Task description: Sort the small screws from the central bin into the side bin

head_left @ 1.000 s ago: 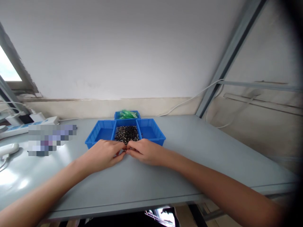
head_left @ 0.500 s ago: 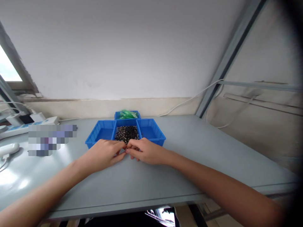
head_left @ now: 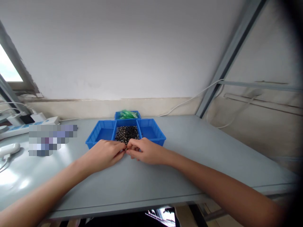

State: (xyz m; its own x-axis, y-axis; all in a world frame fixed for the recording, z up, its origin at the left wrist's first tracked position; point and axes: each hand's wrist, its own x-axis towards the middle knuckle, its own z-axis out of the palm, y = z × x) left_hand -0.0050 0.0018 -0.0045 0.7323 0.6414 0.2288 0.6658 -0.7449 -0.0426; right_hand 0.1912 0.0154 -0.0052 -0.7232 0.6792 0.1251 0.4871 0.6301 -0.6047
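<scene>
Head view: left hand [head_left: 105, 154] and right hand [head_left: 149, 152] in pinch grips on a tiny piece [head_left: 126, 149].

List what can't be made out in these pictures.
All in the head view:
Anything between the left hand and right hand: too small, mostly covered by their fingertips.
Near wall of the middle blue bin: largely hidden behind the hands.
Individual shapes of the dark parts: too small, heaped together.
Item at left: pixelated.
White device: cut off by left edge.
Screen: text too small.
</scene>
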